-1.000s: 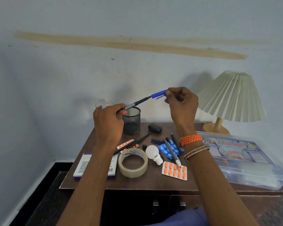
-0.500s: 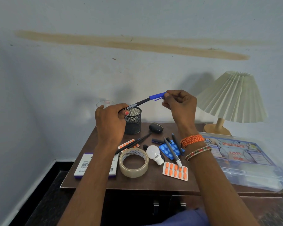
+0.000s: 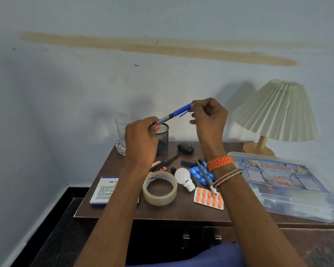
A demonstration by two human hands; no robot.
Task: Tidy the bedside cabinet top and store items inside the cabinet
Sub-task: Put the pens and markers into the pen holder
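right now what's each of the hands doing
Left hand: closed on the black barrel of the pen.
Right hand: fingertips pinching the pen's blue cap end.

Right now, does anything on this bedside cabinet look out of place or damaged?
Nothing looks damaged or spilled. The odd one is a bare light bulb lying on its side among tablet strips and loose pens, where it could roll. The mesh pen holder looks empty while pens lie scattered. The first aid box overhangs the front edge.

left hand [image 3: 141, 140]: grips pen [image 3: 174, 114] barrel | right hand [image 3: 210, 120]: pinches blue cap | above mesh cup [image 3: 162, 139]
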